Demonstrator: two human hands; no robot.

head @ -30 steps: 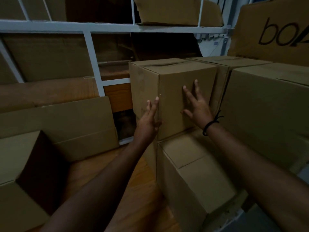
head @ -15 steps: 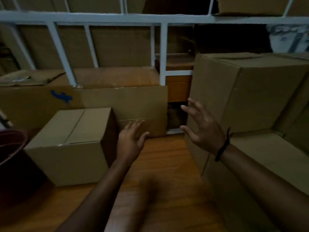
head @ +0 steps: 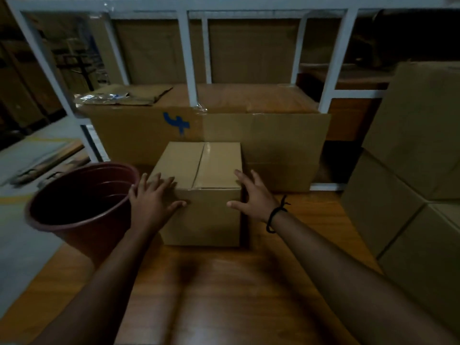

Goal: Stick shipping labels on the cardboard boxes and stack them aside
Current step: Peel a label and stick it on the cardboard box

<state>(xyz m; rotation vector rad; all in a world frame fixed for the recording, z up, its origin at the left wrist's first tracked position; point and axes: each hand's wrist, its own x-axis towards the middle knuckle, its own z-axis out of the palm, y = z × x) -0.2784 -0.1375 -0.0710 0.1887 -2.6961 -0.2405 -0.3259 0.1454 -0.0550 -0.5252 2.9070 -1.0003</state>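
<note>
Maroon bucket (head: 82,207), white rack (head: 185,58)

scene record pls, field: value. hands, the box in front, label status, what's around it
left hand: open, fingers spread over small box's top left edge, thumb on front face
right hand: open, at the box's right edge, thumb on front face
small box: flaps closed, upright on wooden table
label: none visible on top or front
left of box: dark red bucket, beside the left hand
behind box: long cardboard with blue mark, in front of white rack
right: stacked boxes
</note>
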